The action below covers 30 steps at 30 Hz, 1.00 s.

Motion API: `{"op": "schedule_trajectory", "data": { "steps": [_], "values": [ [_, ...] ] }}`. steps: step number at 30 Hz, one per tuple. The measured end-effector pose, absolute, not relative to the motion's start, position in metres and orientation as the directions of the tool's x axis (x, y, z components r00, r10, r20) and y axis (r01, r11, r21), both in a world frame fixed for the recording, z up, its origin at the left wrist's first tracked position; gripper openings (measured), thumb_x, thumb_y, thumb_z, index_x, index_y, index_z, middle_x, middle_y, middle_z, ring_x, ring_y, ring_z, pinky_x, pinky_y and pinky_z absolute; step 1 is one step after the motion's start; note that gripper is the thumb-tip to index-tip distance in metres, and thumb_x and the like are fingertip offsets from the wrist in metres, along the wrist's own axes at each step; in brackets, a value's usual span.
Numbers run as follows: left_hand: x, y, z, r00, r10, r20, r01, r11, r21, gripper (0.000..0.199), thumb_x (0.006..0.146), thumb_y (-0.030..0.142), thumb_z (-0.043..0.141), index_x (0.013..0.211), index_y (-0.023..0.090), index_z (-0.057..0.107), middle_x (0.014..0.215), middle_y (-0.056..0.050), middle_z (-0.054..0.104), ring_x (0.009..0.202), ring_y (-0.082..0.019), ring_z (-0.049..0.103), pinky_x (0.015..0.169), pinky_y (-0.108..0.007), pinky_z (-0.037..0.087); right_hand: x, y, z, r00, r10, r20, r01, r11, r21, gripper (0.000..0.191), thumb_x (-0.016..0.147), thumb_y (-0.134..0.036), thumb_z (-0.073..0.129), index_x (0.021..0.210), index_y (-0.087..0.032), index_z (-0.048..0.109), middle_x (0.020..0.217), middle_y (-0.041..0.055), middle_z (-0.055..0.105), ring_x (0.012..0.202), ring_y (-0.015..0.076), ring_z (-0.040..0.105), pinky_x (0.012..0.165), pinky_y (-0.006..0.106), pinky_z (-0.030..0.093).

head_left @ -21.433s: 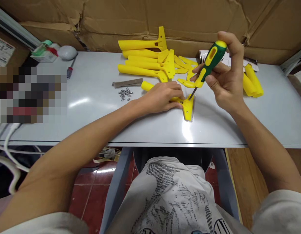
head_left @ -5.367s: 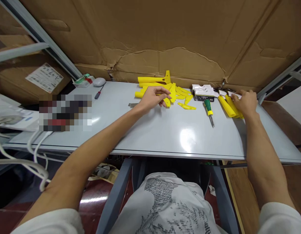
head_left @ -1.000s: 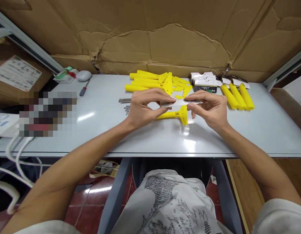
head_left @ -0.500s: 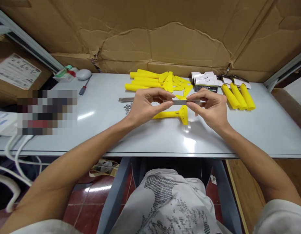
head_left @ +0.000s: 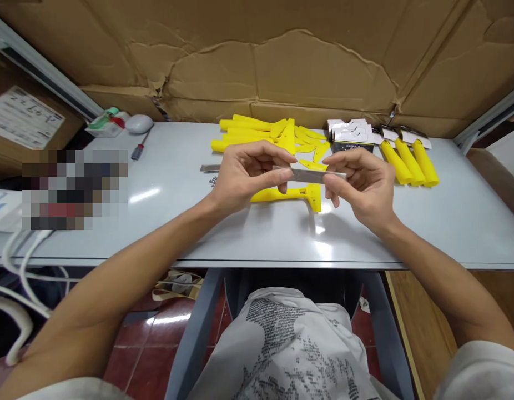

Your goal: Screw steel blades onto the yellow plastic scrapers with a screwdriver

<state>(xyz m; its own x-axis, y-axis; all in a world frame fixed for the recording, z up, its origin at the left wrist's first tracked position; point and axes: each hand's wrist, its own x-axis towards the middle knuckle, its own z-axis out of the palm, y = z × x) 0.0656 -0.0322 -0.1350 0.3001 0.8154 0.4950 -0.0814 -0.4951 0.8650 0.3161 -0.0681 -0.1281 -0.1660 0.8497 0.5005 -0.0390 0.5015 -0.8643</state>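
A flat grey metal scraper blade (head_left: 307, 176) spans the gap between my hands, above the table. Its left end is pinched between thumb and fingers of my left hand (head_left: 251, 173). At the other end, my right hand (head_left: 364, 180) has thumb and fingertips on the blade. Below them lies a yellow scraper handle (head_left: 282, 194) with a wide head, partly covered by my left hand. Just behind the blade is a small flat yellow plate (head_left: 312, 165). Left of my left hand are more metal strips (head_left: 210, 168) and a pile of small screws (head_left: 213, 181), partly hidden.
Yellow handles (head_left: 244, 135) and loose yellow plates lie at the back. White card sleeves (head_left: 352, 132) stand behind my right hand, beside several sleeved yellow handles (head_left: 411, 162). A screwdriver (head_left: 139, 148) lies at left. Cardboard (head_left: 282, 72) walls the back of the table (head_left: 165, 222).
My hands have drawn slightly apart, and the blade now tilts down to the right, with more of it showing. The view has shifted a little.
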Motion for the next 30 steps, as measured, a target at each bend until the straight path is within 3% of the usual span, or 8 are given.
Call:
{"op": "schedule_trajectory", "data": {
  "steps": [3,10,15,18,21,25,27,30],
  "values": [
    [0.064,-0.035,-0.136,0.323,0.793,0.516,-0.077,-0.522,0.85,0.038,0.086,0.059,0.102,0.102,0.026,0.09,0.078,0.001,0.079,0.059,-0.017,0.076,0.063,-0.035,0.073,0.316,-0.069,-0.13,-0.089,0.843,0.531,0.033,0.535,-0.844,0.04,0.093,-0.064,0.094,0.107,-0.029,0.08,0.096,0.0026,0.08,0.055,0.0141,0.067,0.041,0.033,0.056],
    [0.062,-0.039,-0.138,0.329,0.792,0.515,-0.009,-0.543,0.84,0.047,0.089,0.071,0.096,0.105,0.027,0.089,0.081,-0.002,0.08,0.059,-0.02,0.077,0.059,-0.039,0.072,0.319,-0.074,-0.132,-0.07,0.84,0.538,0.126,0.543,-0.83,0.044,0.097,-0.074,0.085,0.106,-0.031,0.077,0.084,0.0023,0.072,0.055,0.0171,0.064,0.044,0.038,0.055],
    [0.064,-0.039,-0.135,0.335,0.76,0.557,0.027,-0.599,0.801,0.039,0.095,0.062,0.096,0.109,0.027,0.088,0.081,-0.001,0.078,0.063,-0.017,0.078,0.06,-0.033,0.069,0.319,-0.069,-0.125,-0.277,0.814,0.511,0.126,0.558,-0.82,0.037,0.098,-0.062,0.088,0.109,-0.027,0.082,0.086,0.002,0.076,0.062,0.0157,0.066,0.056,0.035,0.055],
    [0.064,-0.033,-0.136,0.337,0.759,0.557,0.053,-0.606,0.794,0.045,0.098,0.052,0.095,0.132,0.027,0.081,0.089,-0.001,0.082,0.071,-0.016,0.08,0.067,-0.031,0.069,0.323,-0.062,-0.122,-0.392,0.831,0.396,0.138,0.478,-0.868,0.032,0.095,-0.048,0.094,0.116,-0.027,0.083,0.079,-0.0009,0.077,0.061,0.0144,0.065,0.058,0.033,0.053],
    [0.06,-0.025,-0.142,0.352,0.786,0.508,0.176,-0.589,0.789,0.068,0.102,0.056,0.089,0.159,0.027,0.063,0.12,-0.008,0.086,0.092,-0.019,0.083,0.081,-0.034,0.071,0.334,-0.048,-0.122,-0.305,0.893,0.33,0.137,0.385,-0.913,0.049,0.092,-0.047,0.097,0.133,-0.03,0.077,0.081,-0.0021,0.077,0.065,0.017,0.07,0.06,0.034,0.057],
    [0.057,-0.025,-0.149,0.563,0.727,0.392,0.414,-0.659,0.628,0.082,0.099,0.043,0.09,0.169,0.024,0.054,0.14,-0.012,0.081,0.119,-0.026,0.079,0.102,-0.041,0.068,0.358,-0.025,-0.13,-0.204,0.931,0.302,0.127,0.331,-0.935,0.081,0.081,-0.042,0.105,0.15,-0.037,0.063,0.085,-0.0037,0.074,0.066,0.0203,0.072,0.057,0.037,0.059],
    [0.058,-0.03,-0.15,0.652,0.699,0.295,0.512,-0.692,0.508,0.077,0.101,0.035,0.086,0.17,0.022,0.055,0.142,-0.013,0.081,0.129,-0.03,0.075,0.111,-0.047,0.064,0.368,-0.017,-0.135,-0.222,0.936,0.273,0.115,0.304,-0.946,0.088,0.078,-0.04,0.107,0.153,-0.039,0.06,0.084,-0.0043,0.074,0.068,0.0217,0.073,0.057,0.038,0.059],
    [0.062,-0.035,-0.152,0.684,0.689,0.239,0.572,-0.71,0.41,0.061,0.107,0.028,0.076,0.165,0.019,0.061,0.135,-0.013,0.082,0.127,-0.031,0.075,0.113,-0.05,0.061,0.373,-0.015,-0.141,-0.314,0.929,0.195,0.107,0.238,-0.965,0.091,0.08,-0.036,0.105,0.156,-0.039,0.056,0.078,-0.0071,0.07,0.065,0.0215,0.073,0.058,0.038,0.061]
  ]
}}
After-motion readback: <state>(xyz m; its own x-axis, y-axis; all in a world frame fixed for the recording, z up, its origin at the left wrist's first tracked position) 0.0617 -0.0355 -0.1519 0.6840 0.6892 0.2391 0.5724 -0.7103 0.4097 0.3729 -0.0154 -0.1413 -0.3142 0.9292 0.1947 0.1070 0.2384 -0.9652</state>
